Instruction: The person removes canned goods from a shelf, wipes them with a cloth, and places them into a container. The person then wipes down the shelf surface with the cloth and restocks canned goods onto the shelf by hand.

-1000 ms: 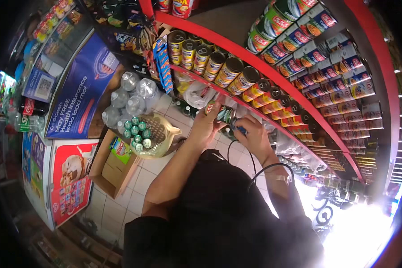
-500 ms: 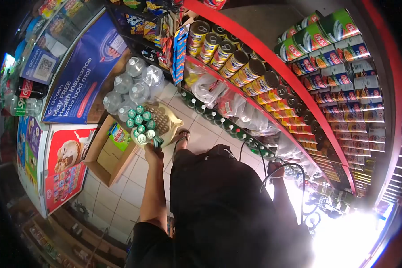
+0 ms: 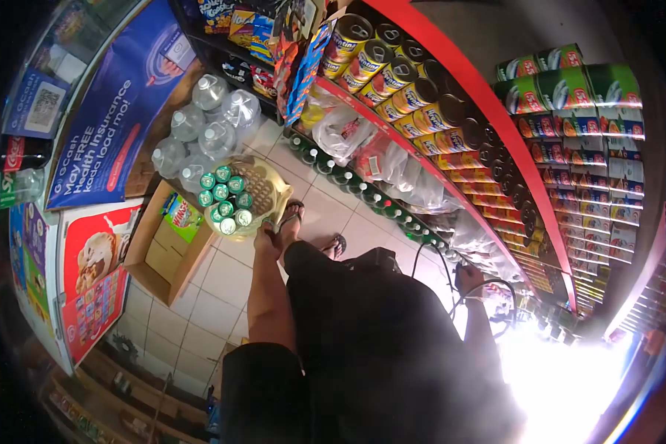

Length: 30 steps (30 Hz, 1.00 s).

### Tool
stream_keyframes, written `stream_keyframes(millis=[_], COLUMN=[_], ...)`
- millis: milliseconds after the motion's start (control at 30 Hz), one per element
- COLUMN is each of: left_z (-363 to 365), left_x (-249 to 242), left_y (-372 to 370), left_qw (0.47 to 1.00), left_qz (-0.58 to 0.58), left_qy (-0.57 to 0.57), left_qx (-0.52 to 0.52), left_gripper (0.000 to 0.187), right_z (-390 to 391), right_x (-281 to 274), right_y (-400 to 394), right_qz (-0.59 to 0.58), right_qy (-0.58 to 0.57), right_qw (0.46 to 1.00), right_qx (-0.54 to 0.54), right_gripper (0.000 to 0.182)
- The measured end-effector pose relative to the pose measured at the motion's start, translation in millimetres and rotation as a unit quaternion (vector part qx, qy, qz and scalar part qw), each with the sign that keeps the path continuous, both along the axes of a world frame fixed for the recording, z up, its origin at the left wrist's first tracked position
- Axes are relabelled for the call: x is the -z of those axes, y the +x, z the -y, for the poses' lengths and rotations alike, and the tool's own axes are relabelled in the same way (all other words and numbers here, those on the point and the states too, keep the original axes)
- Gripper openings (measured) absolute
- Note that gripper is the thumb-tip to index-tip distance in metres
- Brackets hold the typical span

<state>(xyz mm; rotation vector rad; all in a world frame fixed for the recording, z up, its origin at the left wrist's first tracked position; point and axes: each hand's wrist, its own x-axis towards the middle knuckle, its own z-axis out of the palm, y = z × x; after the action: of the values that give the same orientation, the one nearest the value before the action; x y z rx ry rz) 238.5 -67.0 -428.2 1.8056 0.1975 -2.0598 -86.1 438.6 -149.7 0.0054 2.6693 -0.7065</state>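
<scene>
The red shelf (image 3: 451,81) runs along my right side, stacked with yellow cans (image 3: 392,78) up top and rows of flat tins (image 3: 570,159) further along, and bagged goods hang under it. On the tiled floor (image 3: 222,288) to my left sit a cardboard box (image 3: 163,255), a cluster of big water bottles (image 3: 200,133) and, just beside them, the yellow basket (image 3: 266,189) with the green cans (image 3: 226,200) standing upright in its near half. My left hand (image 3: 268,238) hangs down at the near rim of that basket, close to the cans; I cannot tell whether its fingers are spread or curled, since I see only the back of it. My right hand (image 3: 468,277) sits low at my side by a black cable (image 3: 440,259), seemingly closed, though I cannot tell on what. As I judge it, the thing to do well here is to take 1 can at a time from the edge of the cluster, gripping around its body, and lift it straight up so its neighbours stay standing and the light basket does not tip toward me.
</scene>
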Motion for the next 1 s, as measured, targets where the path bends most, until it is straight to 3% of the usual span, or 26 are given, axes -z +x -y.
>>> stream_keyframes(millis=[33, 100, 167, 200, 267, 367, 433, 500, 667, 733, 800, 833, 867, 900, 933, 967, 1000], left_z=[4, 10, 18, 19, 24, 34, 39, 37, 10, 10, 6, 9, 2, 0, 7, 13, 19], left_x=[12, 22, 10, 20, 40, 50, 41, 56, 119, 81, 38, 21, -28, -110, -153, -204, -257], left_y=[-8, -25, -43, -51, -58, -65, -70, -69, -44, -54, -71, -77, -109, -135, -153, -173, -193], left_qw=[1.0, 0.999, 0.998, 0.993, 0.988, 0.985, 0.986, 0.978, 0.993, 0.998, 0.97, 0.929, 0.93, 0.927, 0.882, 0.849, 0.81], left_qz=[-0.024, -0.02, 0.019, 0.021, 0.04, 0.077, 0.094, 0.085, -0.005, 0.004, -0.024, -0.125, -0.067, -0.093, -0.161, -0.219, -0.275], left_qy=[0.004, -0.001, 0.031, 0.014, 0.018, 0.032, 0.02, 0.025, -0.046, -0.025, -0.031, -0.09, -0.121, -0.151, -0.201, -0.249, -0.294], left_qx=[-0.009, -0.039, -0.046, -0.115, -0.15, -0.151, -0.139, -0.188, -0.113, 0.055, 0.24, 0.337, 0.341, 0.331, 0.394, 0.411, 0.426], left_gripper=[0.018, 0.021, 0.023, 0.023, 0.026, 0.035, 0.039, 0.042, 0.043, 0.024, 0.012, 0.01, 0.019, 0.023, 0.027, 0.029, 0.031], right_z=[7, -53, -30, -41, -86, -117, -107, -57, -27, -30, -40, -46, -44, -44, -53, -51, -51], right_x=[-16, 16, -24, -20, -15, 4, -9, -47, -50, -39, -17, -6, 2, 11, 28, 29, 33], right_y=[1, -16, -4, 1, -10, 20, 37, 57, 69, 71, 74, 75, 77, 79, 82, 83, 83], right_qz=[-0.006, 0.024, 0.001, -0.012, 0.124, -0.014, -0.02, -0.121, 0.047, -0.038, -0.088, -0.113, -0.091, -0.067, -0.066, -0.028, -0.003], right_qy=[0.022, 0.012, 0.104, 0.061, -0.187, -0.046, -0.058, 0.04, 0.013, 0.07, 0.052, 0.044, 0.026, 0.007, 0.017, 0.025, 0.041], right_qw=[1.0, 0.999, 0.994, 0.997, 0.943, 0.997, 0.996, 0.982, 0.988, 0.997, 0.995, 0.992, 0.995, 0.996, 0.992, 0.993, 0.996], right_qx=[0.008, 0.039, 0.022, 0.056, 0.245, 0.052, 0.066, -0.142, 0.145, 0.024, -0.014, -0.033, 0.015, 0.06, 0.104, 0.111, 0.083], right_gripper=[0.021, 0.022, 0.021, 0.018, 0.015, 0.012, 0.012, 0.01, 0.01, 0.022, 0.025, 0.028, 0.027, 0.027, 0.027, 0.014, 0.015])
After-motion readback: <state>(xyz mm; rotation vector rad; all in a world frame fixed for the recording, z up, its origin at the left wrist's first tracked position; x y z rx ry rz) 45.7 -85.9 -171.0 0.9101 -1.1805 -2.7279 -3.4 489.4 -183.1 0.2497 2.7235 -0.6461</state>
